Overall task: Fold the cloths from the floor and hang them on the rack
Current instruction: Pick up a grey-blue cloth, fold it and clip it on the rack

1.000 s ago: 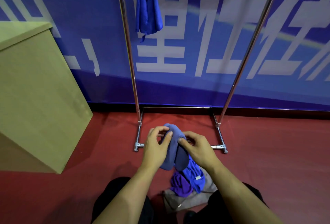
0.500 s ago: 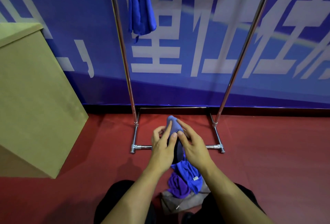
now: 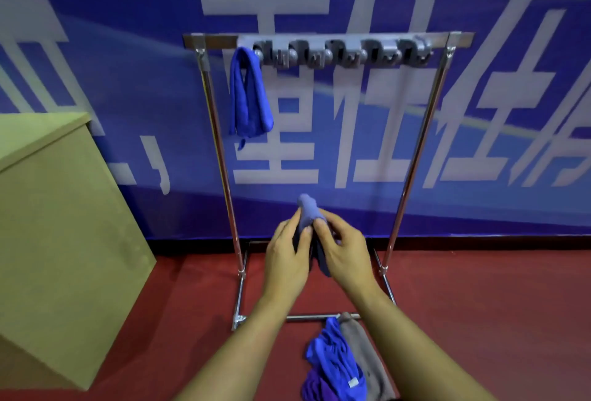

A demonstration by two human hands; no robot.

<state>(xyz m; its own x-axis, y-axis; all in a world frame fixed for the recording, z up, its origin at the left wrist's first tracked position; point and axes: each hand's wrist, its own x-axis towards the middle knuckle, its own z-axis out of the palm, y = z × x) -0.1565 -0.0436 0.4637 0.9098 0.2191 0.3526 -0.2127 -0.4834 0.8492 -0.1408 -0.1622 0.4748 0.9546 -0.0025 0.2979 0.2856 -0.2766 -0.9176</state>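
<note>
A folded blue-grey cloth (image 3: pixel 307 210) stands up between both my hands in front of the rack's lower half. My left hand (image 3: pixel 287 255) grips its left side and my right hand (image 3: pixel 343 250) pinches its right side. The metal rack (image 3: pixel 412 160) stands against the wall, with a row of grey clips (image 3: pixel 343 52) along its top bar. One folded blue cloth (image 3: pixel 249 96) hangs from the leftmost clip. On the floor near my legs lie a blue cloth (image 3: pixel 335 365), a purple cloth (image 3: pixel 315 388) and a grey cloth (image 3: pixel 367 359) in a pile.
A tan wooden cabinet (image 3: pixel 57 234) stands to the left of the rack. A blue banner wall (image 3: pixel 479 112) with white characters is right behind the rack. The floor (image 3: pixel 495 320) is red.
I have risen and the view has tilted up, so the whole rack top shows now. Both hands lifted the folded cloth up away from the floor pile.
</note>
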